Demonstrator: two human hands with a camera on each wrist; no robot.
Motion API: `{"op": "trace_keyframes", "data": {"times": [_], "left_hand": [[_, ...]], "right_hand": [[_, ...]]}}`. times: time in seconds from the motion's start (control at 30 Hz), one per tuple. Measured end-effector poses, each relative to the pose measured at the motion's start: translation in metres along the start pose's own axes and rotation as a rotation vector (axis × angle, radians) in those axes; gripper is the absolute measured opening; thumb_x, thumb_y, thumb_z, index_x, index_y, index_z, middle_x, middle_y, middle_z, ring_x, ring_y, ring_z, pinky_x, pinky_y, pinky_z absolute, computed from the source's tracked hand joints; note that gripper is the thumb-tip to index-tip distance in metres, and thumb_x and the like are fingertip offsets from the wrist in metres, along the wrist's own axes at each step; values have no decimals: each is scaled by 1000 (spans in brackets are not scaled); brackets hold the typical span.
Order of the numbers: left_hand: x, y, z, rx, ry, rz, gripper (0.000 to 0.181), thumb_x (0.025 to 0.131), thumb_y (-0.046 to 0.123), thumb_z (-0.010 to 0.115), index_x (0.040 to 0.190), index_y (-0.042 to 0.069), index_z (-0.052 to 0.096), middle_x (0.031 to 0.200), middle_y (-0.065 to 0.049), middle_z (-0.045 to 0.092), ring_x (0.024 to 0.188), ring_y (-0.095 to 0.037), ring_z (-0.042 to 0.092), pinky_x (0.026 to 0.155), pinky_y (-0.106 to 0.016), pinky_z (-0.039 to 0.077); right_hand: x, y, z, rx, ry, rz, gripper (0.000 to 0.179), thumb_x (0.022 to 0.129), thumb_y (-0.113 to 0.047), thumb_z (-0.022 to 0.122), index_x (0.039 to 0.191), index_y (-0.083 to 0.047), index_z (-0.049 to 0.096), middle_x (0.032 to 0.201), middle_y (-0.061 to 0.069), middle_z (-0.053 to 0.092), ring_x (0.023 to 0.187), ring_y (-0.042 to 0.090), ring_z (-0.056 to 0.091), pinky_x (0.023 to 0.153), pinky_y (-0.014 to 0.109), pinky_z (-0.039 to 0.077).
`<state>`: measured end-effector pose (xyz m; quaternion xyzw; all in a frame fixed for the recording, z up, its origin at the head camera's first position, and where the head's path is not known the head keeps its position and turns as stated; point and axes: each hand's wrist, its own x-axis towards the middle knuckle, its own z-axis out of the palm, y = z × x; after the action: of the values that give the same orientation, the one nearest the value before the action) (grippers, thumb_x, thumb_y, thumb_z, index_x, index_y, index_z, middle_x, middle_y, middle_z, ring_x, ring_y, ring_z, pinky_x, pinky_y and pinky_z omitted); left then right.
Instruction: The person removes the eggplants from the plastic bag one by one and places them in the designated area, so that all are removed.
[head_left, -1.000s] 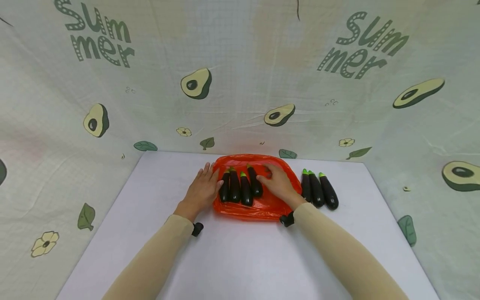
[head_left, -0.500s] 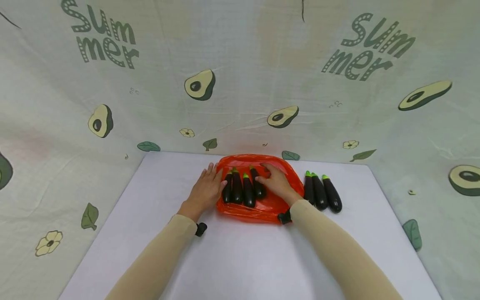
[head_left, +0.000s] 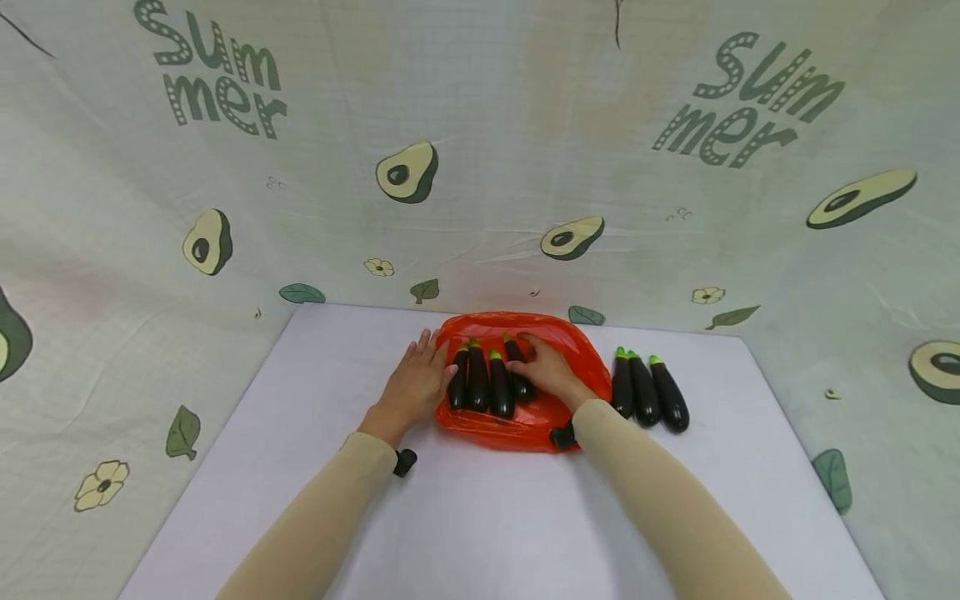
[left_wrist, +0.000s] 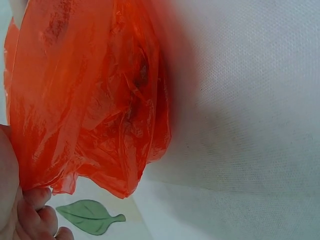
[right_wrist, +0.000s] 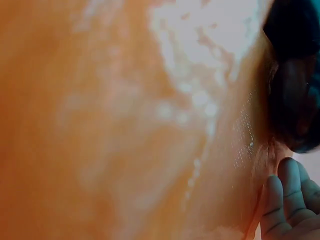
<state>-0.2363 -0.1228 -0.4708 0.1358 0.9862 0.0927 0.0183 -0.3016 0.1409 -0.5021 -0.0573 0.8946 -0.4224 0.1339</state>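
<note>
A red plastic bag (head_left: 495, 435) lies at the far side of the table with several eggplants (head_left: 478, 385) side by side in its mouth. My left hand (head_left: 411, 385) holds the bag's left rim, the thumb inside and the fingers outside; in the left wrist view the fingers (left_wrist: 42, 215) curl behind the red film. My right hand (head_left: 551, 367) is over the bag, its thumb and fingers spread at the rightmost eggplant inside. In the right wrist view a dark, blurred eggplant (right_wrist: 300, 100) appears just above the loosely extended fingers (right_wrist: 290, 185).
Three more eggplants (head_left: 645, 392) lie together on the white table (head_left: 480, 517), right of the bag. A cloth backdrop (head_left: 480, 183) printed with avocados and leaves rises behind and beside the table. Black straps are on both wrists.
The right hand has shifted slightly left, bringing its thumb and fingers over the rightmost eggplant in the bag. The left hand stays at the bag's rim. The head view has shifted a little.
</note>
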Motion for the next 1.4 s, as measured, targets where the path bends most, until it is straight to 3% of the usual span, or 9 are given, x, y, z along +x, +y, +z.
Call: {"op": "trace_keyframes", "data": {"times": [0.43,0.73,1.0,1.4], "left_hand": [[-1,-1,2,-7,-2,-6,67,114,41,42,167,3,27,176,-16,18,165,-35,8,133,-52,14],[-2,-2,1,-15,18,6,68,113,41,44,166,2,28,176,-18,19,165,-37,9,133,-54,16],[-3,0,1,-30,8,8,68,113,41,44,167,3,26,176,-17,17,165,-36,7,133,-53,14],[-4,1,0,-36,4,3,68,113,41,45,167,3,26,176,-17,17,165,-36,6,133,-53,14]], "right_hand": [[1,-4,4,33,22,55,79,97,-30,72,162,-9,33,141,23,61,120,38,62,111,56,52],[-10,-6,-6,53,30,45,73,96,-21,69,160,-12,36,143,24,59,121,40,62,105,56,56],[-21,-6,-12,75,46,15,72,96,-23,75,158,-16,41,146,20,57,128,38,60,107,54,56],[-38,-3,-17,93,66,-4,75,96,-23,77,161,-23,40,152,17,56,124,38,66,106,54,56]]}}
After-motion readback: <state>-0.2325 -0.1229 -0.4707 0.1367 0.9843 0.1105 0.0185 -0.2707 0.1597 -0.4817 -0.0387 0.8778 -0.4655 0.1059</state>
